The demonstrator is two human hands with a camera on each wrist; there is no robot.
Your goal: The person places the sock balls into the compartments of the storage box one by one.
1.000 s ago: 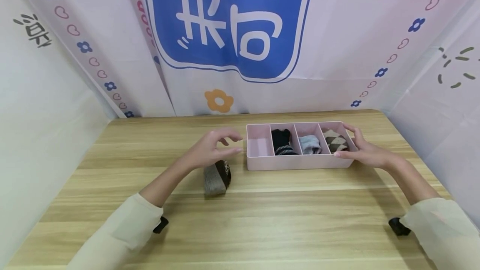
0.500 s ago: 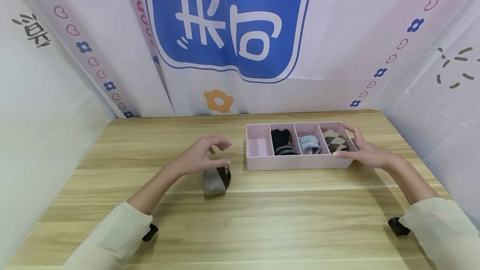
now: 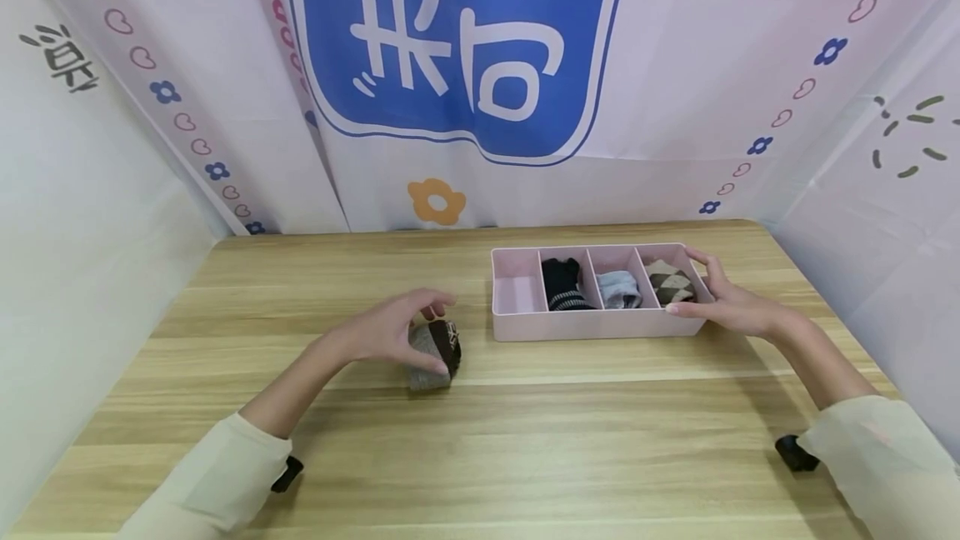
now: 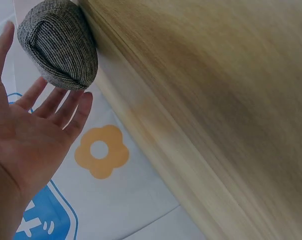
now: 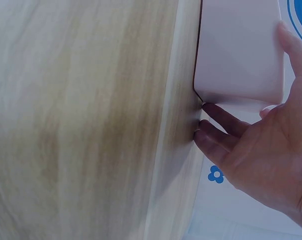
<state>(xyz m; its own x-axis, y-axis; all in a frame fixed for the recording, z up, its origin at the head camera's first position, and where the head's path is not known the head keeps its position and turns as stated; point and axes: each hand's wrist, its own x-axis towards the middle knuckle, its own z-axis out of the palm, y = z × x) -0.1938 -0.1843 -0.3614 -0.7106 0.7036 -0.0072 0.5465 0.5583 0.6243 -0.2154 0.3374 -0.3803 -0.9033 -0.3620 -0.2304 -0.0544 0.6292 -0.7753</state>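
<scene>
A rolled grey and dark brown sock (image 3: 428,341) lies on the table, left of a pink divided storage box (image 3: 585,327). My left hand (image 3: 381,330) reaches over it, thumb along the near side and fingers over the far side. In the left wrist view the fingers are spread just beside the knitted sock (image 4: 61,47). My right hand (image 3: 738,312) holds the box's right end, its thumb on the front rim and a finger at the back corner. The right wrist view has fingertips low by the box's end wall (image 5: 241,50).
Three box compartments hold a black sock (image 3: 566,280), a light blue-grey sock (image 3: 619,289) and a brown-beige argyle sock (image 3: 671,282); the leftmost (image 3: 517,294) shows a bare floor. A printed cloth backdrop (image 3: 645,190) rises behind the wooden table (image 3: 525,457).
My left hand has moved left and toward me, away from the box's left end, and lowered around the rolled sock. The right hand and the box have stayed put.
</scene>
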